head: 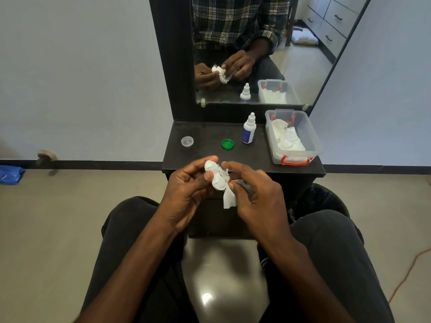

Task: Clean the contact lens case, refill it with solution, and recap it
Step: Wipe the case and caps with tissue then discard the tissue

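Contact lens case (215,176), white and uncapped, sat upright between our two hands, held just above the near edge of the black dresser shelf (210,132) and over our lap. Our left hand (189,190) gripped it, fingers curled around the upper well and the thumb pressed against its side. Our right hand (254,194) pinched a crumpled white tissue (228,198), working it against the case's lower well, with a strip of the tissue hanging below the fingers.

Farther back on the shelf lay the two caps, well apart from each other: a clear cap (187,141) to the left and a green cap (227,144) near the middle. Just right of the green cap stood a small solution bottle (248,130), upright, white with a blue label and its nozzle tip on. Beside that, at the shelf's right end, rested a clear plastic box (310,134) with red latches, holding more white tissues.

Behind everything rose a black-framed mirror (303,66), in which we saw both hands, the tissue, the bottle and the box reflected.
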